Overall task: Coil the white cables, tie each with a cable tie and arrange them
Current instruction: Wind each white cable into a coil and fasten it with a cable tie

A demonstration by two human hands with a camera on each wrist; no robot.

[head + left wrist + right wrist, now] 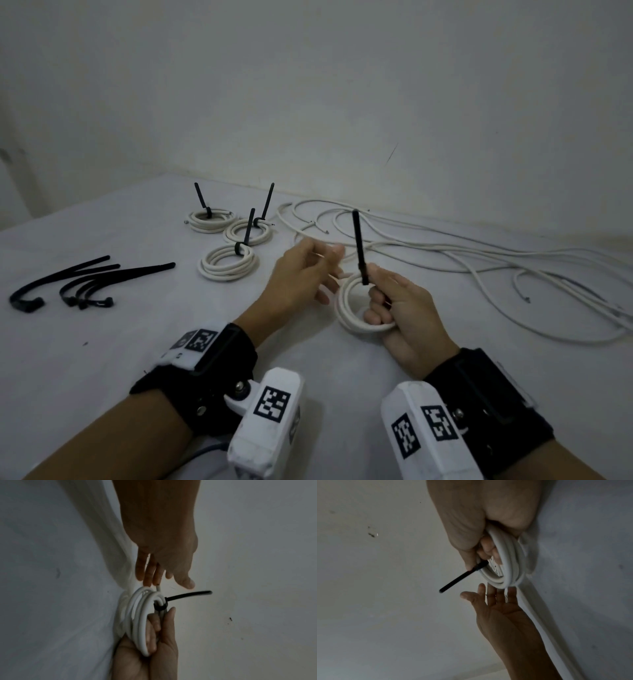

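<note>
My right hand (387,305) grips a coiled white cable (346,308) just above the table, fingers curled through the ring. A black cable tie (359,246) is wrapped round the coil under my thumb, and its long tail sticks straight up. In the right wrist view the coil (508,563) and tie (458,580) sit in the same grip. My left hand (315,270) hovers just left of the coil with straight, spread fingers (149,573), holding nothing. Three tied coils (228,263) lie at the back left.
Several loose black cable ties (78,281) lie at the left of the white table (102,359). Uncoiled white cables (445,246) sprawl across the back right, up to the wall. Bulky white camera mounts sit on both wrists.
</note>
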